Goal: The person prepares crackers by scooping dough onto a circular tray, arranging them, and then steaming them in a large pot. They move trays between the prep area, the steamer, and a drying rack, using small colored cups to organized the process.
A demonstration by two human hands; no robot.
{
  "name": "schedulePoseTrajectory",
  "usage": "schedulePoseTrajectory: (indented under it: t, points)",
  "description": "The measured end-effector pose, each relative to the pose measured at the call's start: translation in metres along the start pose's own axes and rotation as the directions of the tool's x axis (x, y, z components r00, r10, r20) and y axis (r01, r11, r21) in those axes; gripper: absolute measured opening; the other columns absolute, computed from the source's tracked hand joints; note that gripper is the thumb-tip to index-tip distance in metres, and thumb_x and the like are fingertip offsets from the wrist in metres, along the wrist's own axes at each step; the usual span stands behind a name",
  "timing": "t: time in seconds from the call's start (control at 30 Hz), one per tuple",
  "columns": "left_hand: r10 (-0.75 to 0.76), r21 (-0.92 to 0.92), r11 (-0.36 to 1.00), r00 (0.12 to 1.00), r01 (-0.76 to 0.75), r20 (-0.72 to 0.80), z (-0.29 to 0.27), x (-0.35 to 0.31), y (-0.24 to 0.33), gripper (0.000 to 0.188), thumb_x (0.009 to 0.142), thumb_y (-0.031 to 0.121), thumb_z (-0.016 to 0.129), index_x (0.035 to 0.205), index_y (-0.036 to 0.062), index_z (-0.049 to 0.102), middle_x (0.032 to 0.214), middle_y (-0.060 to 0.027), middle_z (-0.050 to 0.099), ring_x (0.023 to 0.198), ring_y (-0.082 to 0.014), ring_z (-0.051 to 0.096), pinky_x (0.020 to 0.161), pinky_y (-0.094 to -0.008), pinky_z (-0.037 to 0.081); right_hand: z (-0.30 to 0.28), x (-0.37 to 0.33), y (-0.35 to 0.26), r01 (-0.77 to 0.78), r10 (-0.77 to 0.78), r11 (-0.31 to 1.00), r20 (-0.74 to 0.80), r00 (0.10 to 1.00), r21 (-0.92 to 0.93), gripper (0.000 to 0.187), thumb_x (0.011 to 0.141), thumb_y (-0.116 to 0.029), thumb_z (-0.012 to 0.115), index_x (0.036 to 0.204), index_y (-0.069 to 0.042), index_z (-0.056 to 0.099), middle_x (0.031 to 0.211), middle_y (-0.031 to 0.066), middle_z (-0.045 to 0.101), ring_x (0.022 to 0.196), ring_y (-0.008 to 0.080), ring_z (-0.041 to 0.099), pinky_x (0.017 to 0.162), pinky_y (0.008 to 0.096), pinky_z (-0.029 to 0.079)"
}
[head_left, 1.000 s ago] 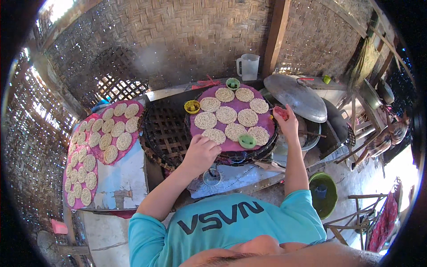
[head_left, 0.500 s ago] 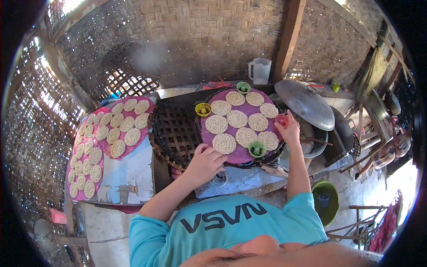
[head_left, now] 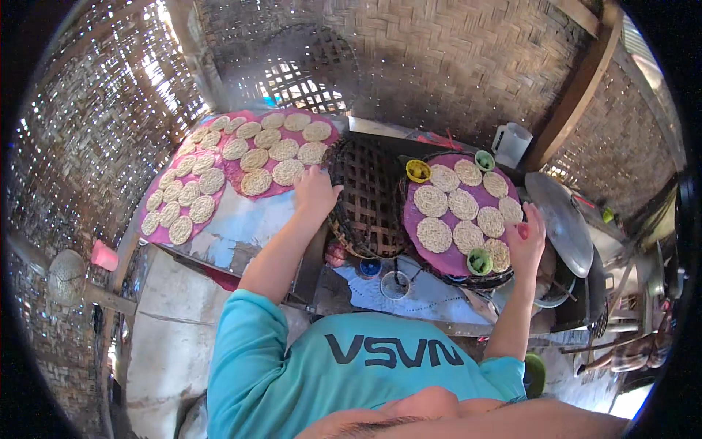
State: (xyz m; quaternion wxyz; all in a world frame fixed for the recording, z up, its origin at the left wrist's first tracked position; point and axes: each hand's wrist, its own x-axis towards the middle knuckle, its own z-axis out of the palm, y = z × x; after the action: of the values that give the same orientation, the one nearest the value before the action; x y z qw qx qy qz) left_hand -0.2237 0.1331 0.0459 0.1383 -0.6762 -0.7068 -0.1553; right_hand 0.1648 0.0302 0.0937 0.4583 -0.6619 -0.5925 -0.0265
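My left hand [head_left: 316,194] reaches to the right edge of a pink sheet [head_left: 232,174] covered with several flat, pale, round cakes of coiled strands. Its fingers are stretched out beside a round cake [head_left: 288,173]; whether they touch it I cannot tell. At the right rim of a second pink sheet [head_left: 413,214], my right hand [head_left: 528,241] closes around a small red cup [head_left: 523,230], mostly hidden by the fingers. More coiled cakes lie on this sheet. Around its edge stand a yellow cup [head_left: 418,170], a green cup [head_left: 485,159] and another green cup [head_left: 479,261].
An openwork woven basket [head_left: 369,194] stands between the two pink sheets. To the right a large grey metal lid [head_left: 561,225] leans over a pot. A translucent pitcher [head_left: 514,144] is at the back, and a clear glass [head_left: 395,285] sits near my body.
My left hand has moved left, from the right-hand pink sheet across the basket to the left-hand one. My right hand stays at the red cup. The view has swung left.
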Motion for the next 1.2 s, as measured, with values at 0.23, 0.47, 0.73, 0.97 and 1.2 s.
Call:
schedulePoseTrajectory:
  t: [0.23,0.47,0.73,0.97,1.2]
  points:
    - [-0.038,0.119,0.992,0.998,0.032,0.055,0.015,0.017,0.011,0.04,0.077,0.04,0.057,0.099,0.0066,0.058,0.1,-0.0067,0.053,0.1,-0.0224,0.048,0.086,-0.0422,0.034,-0.017,-0.014,-0.003,0.081,-0.081,0.996,0.004,0.997,0.022,0.044,0.071,-0.014,0.07,0.111,-0.004,0.056,0.121,0.0152,0.047,0.106,0.0268,0.05,0.084,0.0339,0.045]
    - [-0.071,0.151,0.987,0.991,0.054,0.111,0.021,0.028,0.024,0.024,0.081,0.022,0.05,0.099,0.0069,0.058,0.103,-0.007,0.054,0.103,-0.0218,0.047,0.087,-0.0417,0.032,-0.031,-0.026,0.014,0.146,-0.152,0.982,-0.044,0.987,-0.116,0.04,0.071,-0.016,0.069,0.108,-0.003,0.058,0.116,0.015,0.052,0.107,0.0294,0.05,0.091,0.0362,0.039]
    - [-0.089,-0.033,0.995,0.994,0.092,0.068,0.03,0.041,0.017,0.018,0.081,0.013,0.049,0.092,0.0051,0.062,0.09,-0.0106,0.062,0.085,-0.0253,0.062,0.073,-0.0384,0.048,-0.037,-0.034,0.009,0.098,-0.1,0.994,-0.042,0.994,-0.05,0.04,0.07,-0.013,0.069,0.107,-0.003,0.058,0.115,0.0135,0.053,0.106,0.0289,0.051,0.091,0.0365,0.039]
    - [-0.117,0.014,0.993,0.987,0.116,0.108,0.005,0.04,0.026,0.015,0.079,0.01,0.053,0.079,0.0053,0.067,0.085,-0.0115,0.065,0.081,-0.0263,0.064,0.064,-0.0357,0.053,-0.037,-0.037,0.01,0.105,-0.106,0.994,-0.038,0.994,-0.042,0.04,0.069,-0.014,0.069,0.106,-0.003,0.059,0.114,0.0133,0.054,0.106,0.0288,0.051,0.091,0.0365,0.039]
    - [-0.115,-0.067,0.991,0.992,0.118,0.045,0.039,0.049,0.031,0.016,0.08,0.011,0.052,0.08,0.0042,0.066,0.086,-0.012,0.064,0.079,-0.027,0.064,0.064,-0.0356,0.053,-0.041,-0.04,0.01,0.082,-0.083,0.996,-0.032,0.996,-0.044,0.039,0.07,-0.016,0.069,0.105,-0.004,0.06,0.113,0.0141,0.054,0.105,0.0299,0.051,0.09,0.0376,0.039]
